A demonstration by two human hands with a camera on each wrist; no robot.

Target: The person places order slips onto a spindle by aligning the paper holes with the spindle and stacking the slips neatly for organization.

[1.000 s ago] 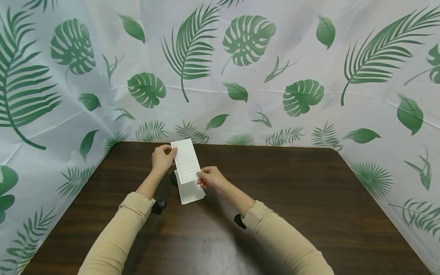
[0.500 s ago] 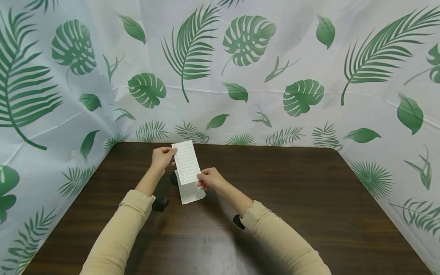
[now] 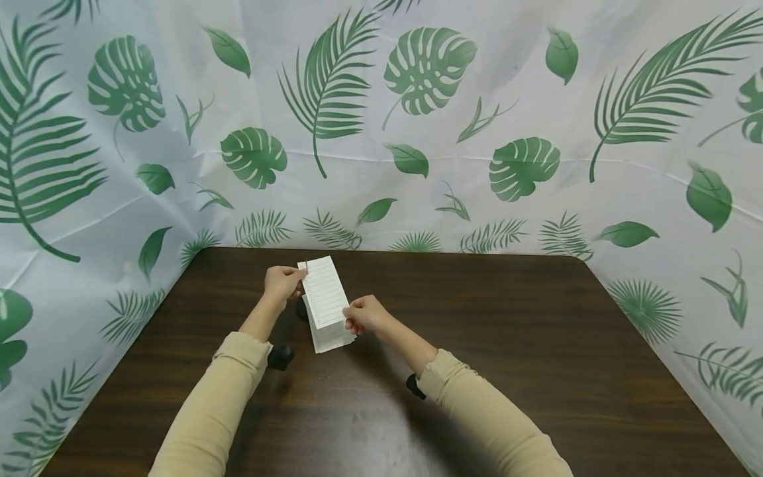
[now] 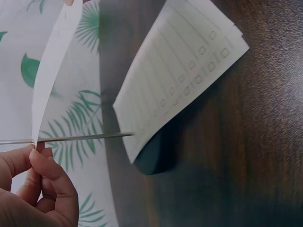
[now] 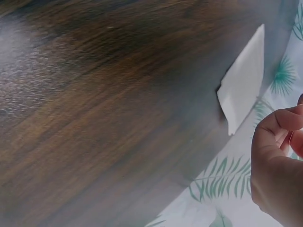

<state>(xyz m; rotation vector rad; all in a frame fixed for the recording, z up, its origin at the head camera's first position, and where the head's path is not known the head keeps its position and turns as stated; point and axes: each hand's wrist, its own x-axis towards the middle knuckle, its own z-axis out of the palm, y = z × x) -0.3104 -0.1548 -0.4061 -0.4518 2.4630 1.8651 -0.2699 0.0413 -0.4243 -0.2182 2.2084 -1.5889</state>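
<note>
A lined white paper slip (image 3: 324, 291) is held above the table between both hands. My left hand (image 3: 283, 283) pinches it near its far left corner, and my right hand (image 3: 366, 314) pinches its near right corner. A thin metal spike (image 4: 85, 137) rises from a round black base (image 4: 154, 158). It runs through several lower slips with small checkboxes (image 4: 184, 71) and reaches the held slip beside my left fingertips, appearing to pass through it. In the right wrist view the lower slips (image 5: 244, 87) show, while the fingertips of my right hand (image 5: 279, 156) are cut off.
The dark wooden table (image 3: 507, 344) extends to the right and toward the front. A white backdrop with green leaves (image 3: 453, 146) stands behind it and along its sides. Black wrist-worn devices (image 3: 280, 358) hang under both forearms.
Both hands have lowered the held slip toward the slips beneath it, its left end along the spike. Less of the lower slips shows now. Both hands keep their pinch.
</note>
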